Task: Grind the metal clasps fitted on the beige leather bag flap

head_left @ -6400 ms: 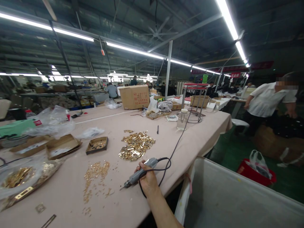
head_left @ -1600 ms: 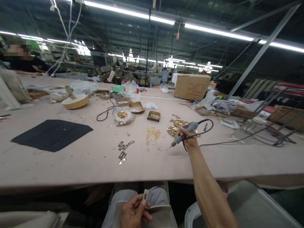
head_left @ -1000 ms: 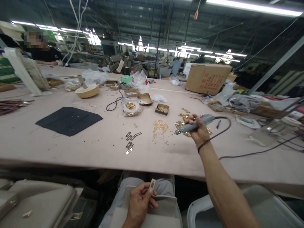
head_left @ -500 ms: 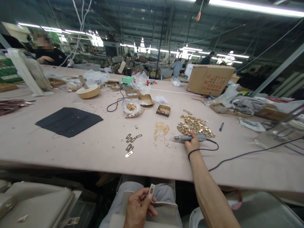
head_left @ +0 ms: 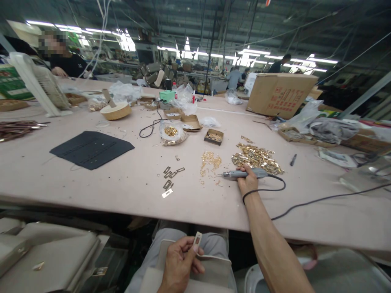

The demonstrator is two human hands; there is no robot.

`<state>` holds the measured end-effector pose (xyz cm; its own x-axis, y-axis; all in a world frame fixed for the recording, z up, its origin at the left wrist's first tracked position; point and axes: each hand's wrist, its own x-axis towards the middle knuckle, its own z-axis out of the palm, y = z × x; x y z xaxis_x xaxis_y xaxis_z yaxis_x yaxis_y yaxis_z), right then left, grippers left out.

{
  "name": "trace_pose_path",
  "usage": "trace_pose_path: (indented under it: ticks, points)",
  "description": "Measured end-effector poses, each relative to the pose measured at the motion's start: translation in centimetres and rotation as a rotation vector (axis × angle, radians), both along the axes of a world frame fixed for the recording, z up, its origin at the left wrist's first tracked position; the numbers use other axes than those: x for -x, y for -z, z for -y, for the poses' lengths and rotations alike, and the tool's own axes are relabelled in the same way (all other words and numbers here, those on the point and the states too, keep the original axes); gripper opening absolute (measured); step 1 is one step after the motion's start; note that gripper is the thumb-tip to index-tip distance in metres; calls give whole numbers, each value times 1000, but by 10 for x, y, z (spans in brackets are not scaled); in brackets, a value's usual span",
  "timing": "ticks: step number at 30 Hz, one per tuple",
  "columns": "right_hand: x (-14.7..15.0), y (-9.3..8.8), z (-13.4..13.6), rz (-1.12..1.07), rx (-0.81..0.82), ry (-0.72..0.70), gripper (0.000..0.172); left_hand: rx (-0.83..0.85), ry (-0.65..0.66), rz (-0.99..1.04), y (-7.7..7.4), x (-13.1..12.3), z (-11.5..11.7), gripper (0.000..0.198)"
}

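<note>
My left hand (head_left: pixel 181 260) is closed, pinching a small rectangular metal plate (head_left: pixel 198 240) with a slot in it. Below that hand a beige leather bag piece (head_left: pixel 214 270) lies across my lap. On the table my right hand (head_left: pixel 247 181) wraps round a grey electric screwdriver (head_left: pixel 259 173), whose bit points left. Just behind the tool is a heap of gold metal clasp parts (head_left: pixel 258 156). Tiny gold screws or pins (head_left: pixel 210 160) are scattered left of the bit. Farther left lie several dark slotted plates (head_left: pixel 168 173) and one shiny plate (head_left: pixel 167 193).
A small box (head_left: pixel 214 137) of parts and a plastic bag (head_left: pixel 172 132) of gold pieces stand mid-table. A black sheet (head_left: pixel 91 149) lies left, near a white fan (head_left: pixel 41 83). The screwdriver cable (head_left: pixel 308 202) runs right. Beige bags (head_left: pixel 51 260) are stacked lower left. A co-worker (head_left: pixel 67 61) sits far left.
The camera view has shifted slightly. Both hands keep their holds on the slotted plate and the screwdriver, with little movement. The co-worker's hand at far left has lowered.
</note>
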<state>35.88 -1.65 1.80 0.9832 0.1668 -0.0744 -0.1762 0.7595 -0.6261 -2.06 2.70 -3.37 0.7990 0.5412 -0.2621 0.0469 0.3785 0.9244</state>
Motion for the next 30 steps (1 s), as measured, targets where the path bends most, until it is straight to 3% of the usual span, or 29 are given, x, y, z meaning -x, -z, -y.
trace_pose_path:
  ticks: [30]
  points:
    - [3,-1,-4,4,44,80,37,4,-4,-3,-3,0,0,49]
